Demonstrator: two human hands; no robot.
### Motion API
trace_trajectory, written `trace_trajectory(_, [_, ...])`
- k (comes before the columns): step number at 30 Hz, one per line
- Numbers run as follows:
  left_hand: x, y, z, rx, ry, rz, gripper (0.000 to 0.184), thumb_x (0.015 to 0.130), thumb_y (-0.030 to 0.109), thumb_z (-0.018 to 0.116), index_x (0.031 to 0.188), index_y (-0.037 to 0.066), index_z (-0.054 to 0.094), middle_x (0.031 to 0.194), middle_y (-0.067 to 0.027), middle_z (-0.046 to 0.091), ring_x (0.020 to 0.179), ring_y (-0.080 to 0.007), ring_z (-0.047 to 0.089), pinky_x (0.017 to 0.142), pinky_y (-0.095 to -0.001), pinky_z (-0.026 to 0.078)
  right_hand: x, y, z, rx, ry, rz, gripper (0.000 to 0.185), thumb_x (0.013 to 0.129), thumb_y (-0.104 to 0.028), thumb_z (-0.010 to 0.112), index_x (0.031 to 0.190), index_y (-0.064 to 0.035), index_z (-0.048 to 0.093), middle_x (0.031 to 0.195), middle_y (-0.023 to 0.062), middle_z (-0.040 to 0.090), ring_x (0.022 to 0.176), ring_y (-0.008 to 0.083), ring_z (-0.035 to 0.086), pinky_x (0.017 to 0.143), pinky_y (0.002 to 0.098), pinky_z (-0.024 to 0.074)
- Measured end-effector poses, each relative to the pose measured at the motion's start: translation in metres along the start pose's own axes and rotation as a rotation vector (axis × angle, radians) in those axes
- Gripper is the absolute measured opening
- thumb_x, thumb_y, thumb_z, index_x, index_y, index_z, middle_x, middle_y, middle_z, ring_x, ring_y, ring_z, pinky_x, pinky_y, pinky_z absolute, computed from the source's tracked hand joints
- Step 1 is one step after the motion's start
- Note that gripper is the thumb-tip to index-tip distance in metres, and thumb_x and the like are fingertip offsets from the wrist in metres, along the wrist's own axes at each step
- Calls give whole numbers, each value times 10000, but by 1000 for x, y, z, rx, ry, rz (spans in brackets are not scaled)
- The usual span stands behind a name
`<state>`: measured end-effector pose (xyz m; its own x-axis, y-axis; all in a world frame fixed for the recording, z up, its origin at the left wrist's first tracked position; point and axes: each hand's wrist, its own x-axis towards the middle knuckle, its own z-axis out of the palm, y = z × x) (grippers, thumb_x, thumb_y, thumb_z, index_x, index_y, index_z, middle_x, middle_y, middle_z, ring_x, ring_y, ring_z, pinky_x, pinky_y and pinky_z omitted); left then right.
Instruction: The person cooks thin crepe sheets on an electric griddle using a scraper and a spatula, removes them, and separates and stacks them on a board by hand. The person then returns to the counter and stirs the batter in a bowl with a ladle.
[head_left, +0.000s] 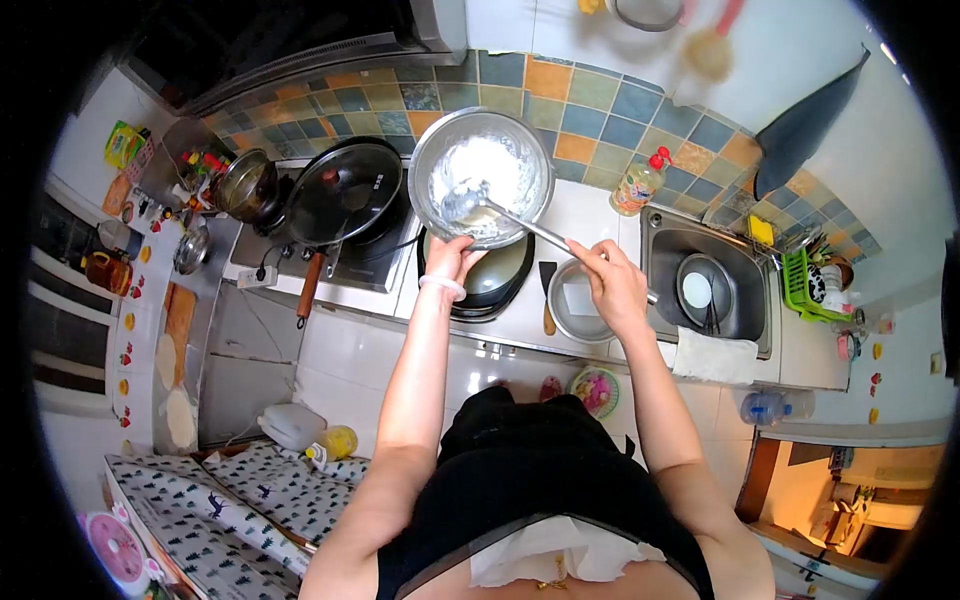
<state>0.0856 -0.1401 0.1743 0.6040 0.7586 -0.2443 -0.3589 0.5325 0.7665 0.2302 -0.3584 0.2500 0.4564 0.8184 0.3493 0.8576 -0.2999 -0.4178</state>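
Observation:
A metal mixing bowl [543,160] holding a bright white mixture [490,160] is raised and tilted above the counter. My left hand [452,262] grips its near rim, fingers partly hidden beneath. A long metal-handled utensil [530,226] slants into the bowl, its head coated in white, so its exact kind is unclear. Around the handle my right hand [612,282] is closed, with the handle's end showing past it. Under the bowl sits a dark-rimmed pan [490,285]. Below my right hand is a second metal bowl [570,318] with something pale inside.
A lidded wok [345,195] stands on the stove at left, its wooden handle [311,290] projecting frontward. A wooden-handled spatula [548,300] lies beside the second bowl. The sink [660,235] at right holds a bowl and whisk; a soap bottle [637,187] stands behind.

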Motion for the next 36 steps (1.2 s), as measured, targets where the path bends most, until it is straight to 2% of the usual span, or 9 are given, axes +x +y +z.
trace_trajectory(2, [5,-5,-6,-10,-31,9,562,792,-130,407,1315,54,311,1199,-181,490,1013,-302,585,797,-402,563,8,-4,2,43,63,10,393,804,-68,577,1135,-272,635,819,36,518,757,216,572,638,354,465])
trace_trajectory(5, [2,-6,-1,-8,-4,30,541,799,-136,406,1307,11,289,1195,-210,488,999,-326,592,793,-406,574,22,-9,15,95,150,20,394,809,-67,571,1138,-274,632,820,40,514,763,221,572,644,354,469])
trace_trajectory(11, [6,4,-4,28,-37,-33,487,803,-115,429,1271,-24,328,1143,-202,523,944,-308,615,775,-387,581,11,5,22,85,98,-35,383,801,-76,587,1118,-284,644,823,36,528,775,215,572,657,344,469])
trace_trajectory(15, [2,9,-1,108,50,6,484,806,-103,438,1268,16,353,1117,-173,540,929,-272,618,727,-358,589,5,21,-3,20,28,-84,378,800,-75,595,1106,-289,653,815,29,532,760,211,573,643,341,468])
trace_trajectory(19, [5,6,-3,143,48,13,541,804,-97,448,1303,68,320,1135,-156,528,929,-249,611,707,-344,590,10,18,-9,95,68,14,361,820,-93,592,1119,-288,644,817,37,531,727,218,569,634,338,464])
trace_trajectory(25, [5,0,9,111,12,-4,600,773,-118,446,1324,70,300,1184,-162,503,963,-280,604,723,-355,585,25,9,16,179,146,76,372,835,-121,589,1170,-282,612,839,54,525,705,240,567,626,357,454])
trace_trajectory(28, [12,-5,9,83,15,18,580,770,-129,436,1307,58,322,1180,-179,502,965,-296,604,741,-379,585,12,9,19,178,60,129,371,838,-112,582,1167,-281,614,841,58,524,707,243,569,635,363,455])
trace_trajectory(32, [28,-5,0,-13,-8,56,649,767,-149,413,1344,87,235,1204,-216,477,982,-326,599,772,-430,572,-7,15,17,162,-91,162,411,843,-96,566,1199,-301,589,836,54,505,725,233,560,645,344,446])
trace_trajectory(36, [23,2,10,59,52,88,602,798,-128,413,1342,64,243,1241,-217,440,1011,-334,581,763,-401,587,8,6,12,207,20,140,361,844,-119,574,1168,-275,611,857,65,530,717,255,573,637,375,454])
